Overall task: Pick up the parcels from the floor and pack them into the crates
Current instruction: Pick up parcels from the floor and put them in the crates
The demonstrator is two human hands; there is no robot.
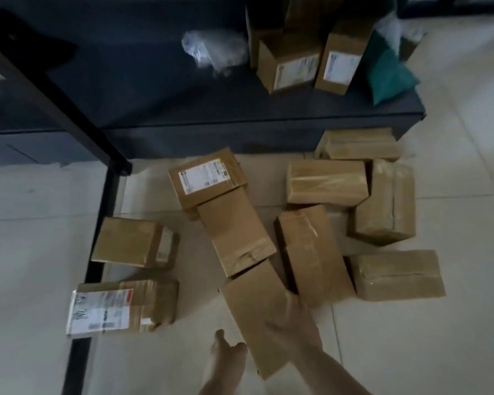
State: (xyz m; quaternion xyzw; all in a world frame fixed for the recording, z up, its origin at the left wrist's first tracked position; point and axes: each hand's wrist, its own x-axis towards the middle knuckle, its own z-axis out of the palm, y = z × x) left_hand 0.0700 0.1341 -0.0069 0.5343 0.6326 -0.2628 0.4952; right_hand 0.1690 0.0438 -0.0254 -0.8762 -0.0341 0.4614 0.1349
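Right hand (292, 327) lies across the top face of a plain brown parcel (257, 303) at bottom centre, fingers wrapped over its right edge, gripping it; left hand (228, 350) sits just beside the parcel's lower left corner, fingers loosely curled, and whether it touches the cardboard cannot be told; both forearms enter from the bottom edge.

Head view, floor: the gripped parcel rests tilted, its far end against a taped parcel (237, 238), which in turn leans on a labelled parcel (207, 179) behind it; a long parcel (314, 255) lies just right of the gripped one; further right sit a low parcel (396, 275), an upright taped parcel (385, 203), a flat parcel (325, 182) and a rear parcel (359, 143) against the dark platform; to the left lie a small cube parcel (131, 242) and a parcel with a large white label (120, 306), well apart from the hands; all lie on the pale tiled floor (439, 352).

Head view, background: a dark platform (183, 109) carries two upright labelled boxes (291, 62), crumpled clear plastic (211, 49) and a green bag (388, 69); a black metal frame (97, 212) runs down the left side; the picture is blurred throughout.
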